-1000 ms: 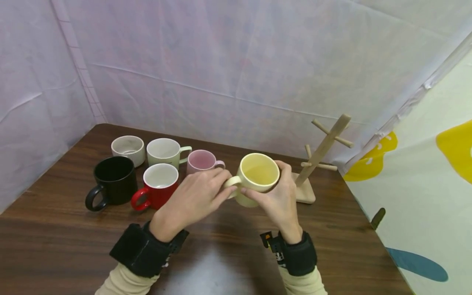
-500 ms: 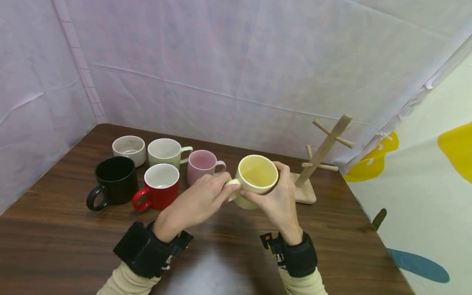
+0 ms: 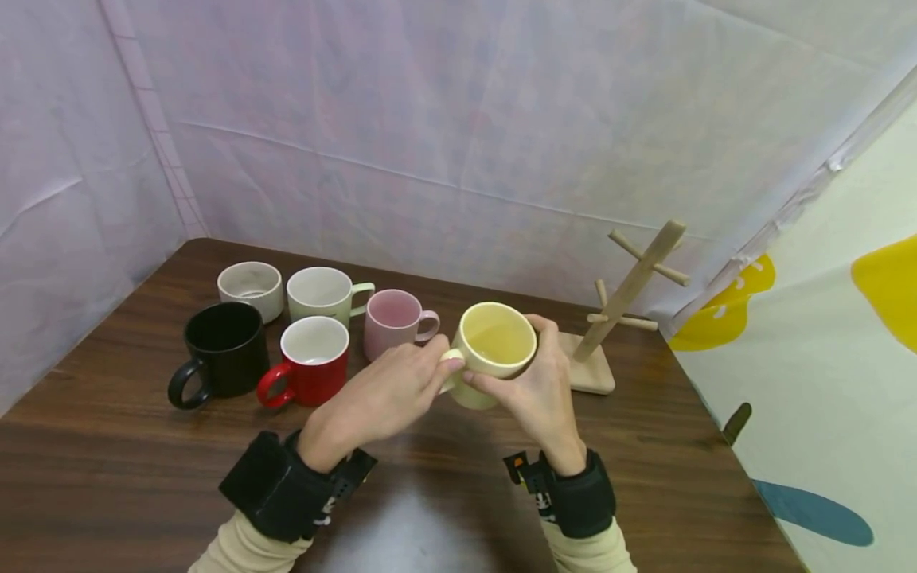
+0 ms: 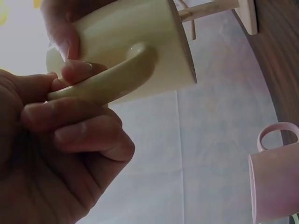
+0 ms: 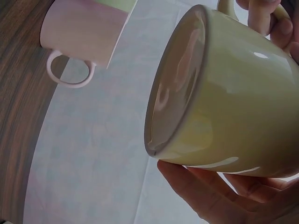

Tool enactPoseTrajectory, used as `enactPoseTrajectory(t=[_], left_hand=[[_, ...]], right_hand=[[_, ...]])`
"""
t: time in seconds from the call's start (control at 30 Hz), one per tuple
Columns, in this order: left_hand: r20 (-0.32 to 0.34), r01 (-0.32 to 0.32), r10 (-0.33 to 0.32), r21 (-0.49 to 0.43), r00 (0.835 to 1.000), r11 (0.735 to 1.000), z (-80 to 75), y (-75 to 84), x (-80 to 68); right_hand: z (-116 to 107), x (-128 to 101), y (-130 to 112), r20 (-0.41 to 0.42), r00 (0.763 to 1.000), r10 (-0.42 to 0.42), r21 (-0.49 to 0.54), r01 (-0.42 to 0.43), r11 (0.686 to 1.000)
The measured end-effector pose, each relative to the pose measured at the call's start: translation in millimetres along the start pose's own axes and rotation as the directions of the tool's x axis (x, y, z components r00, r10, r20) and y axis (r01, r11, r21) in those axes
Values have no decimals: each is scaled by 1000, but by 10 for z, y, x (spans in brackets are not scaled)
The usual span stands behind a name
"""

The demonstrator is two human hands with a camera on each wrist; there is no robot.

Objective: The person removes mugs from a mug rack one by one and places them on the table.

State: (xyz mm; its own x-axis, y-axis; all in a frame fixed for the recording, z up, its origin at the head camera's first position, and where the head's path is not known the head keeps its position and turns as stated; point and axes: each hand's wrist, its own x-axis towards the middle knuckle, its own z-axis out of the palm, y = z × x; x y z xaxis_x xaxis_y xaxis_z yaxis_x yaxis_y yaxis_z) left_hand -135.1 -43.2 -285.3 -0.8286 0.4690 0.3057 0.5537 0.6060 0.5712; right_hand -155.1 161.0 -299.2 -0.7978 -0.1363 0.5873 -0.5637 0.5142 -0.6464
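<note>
A pale yellow mug [image 3: 494, 342] is held up over the table between my two hands, its mouth tilted toward me. My left hand [image 3: 383, 390] pinches its handle [image 4: 117, 81] between thumb and fingers. Around the mug's right side curls my right hand [image 3: 533, 386], thumb at the front and fingers behind. In the right wrist view the mug's underside [image 5: 177, 84] faces the camera, off the table. Just left of the mug stands a pink mug [image 3: 392, 318] with its handle to the right.
Left on the table [image 3: 444, 509] stand a red mug [image 3: 318, 374], a black mug [image 3: 225, 350], a pale green-handled mug [image 3: 318, 294] and a white cup [image 3: 251, 286]. A wooden mug tree [image 3: 623, 298] with bare pegs stands behind my right hand. A white cloth wall [image 3: 430, 119] rises behind.
The yellow mug has shifted slightly left and down in the head view, both hands keeping their hold. The other mugs and the mug tree stay put.
</note>
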Motion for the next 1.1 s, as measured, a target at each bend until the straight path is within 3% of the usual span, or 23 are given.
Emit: enactPoseTrajectory(t=[0.23, 0.67, 0.9, 1.1], left_hand=[[19, 36, -36, 9, 999, 999, 12, 10, 10], [-10, 5, -5, -17, 1000, 1000, 50, 4, 28], [-75, 1, -1, -2, 997, 1000, 64, 24, 29], [-140, 25, -24, 6, 990, 1000, 105, 32, 27]], right_hand=[[4, -3, -7, 8, 1000, 12, 0, -12, 1000], [-5, 3, -8, 8, 1000, 23, 4, -23, 1000], [5, 23, -3, 24, 999, 25, 32, -26, 999], [-67, 35, 22, 118, 991, 61, 54, -67, 996]])
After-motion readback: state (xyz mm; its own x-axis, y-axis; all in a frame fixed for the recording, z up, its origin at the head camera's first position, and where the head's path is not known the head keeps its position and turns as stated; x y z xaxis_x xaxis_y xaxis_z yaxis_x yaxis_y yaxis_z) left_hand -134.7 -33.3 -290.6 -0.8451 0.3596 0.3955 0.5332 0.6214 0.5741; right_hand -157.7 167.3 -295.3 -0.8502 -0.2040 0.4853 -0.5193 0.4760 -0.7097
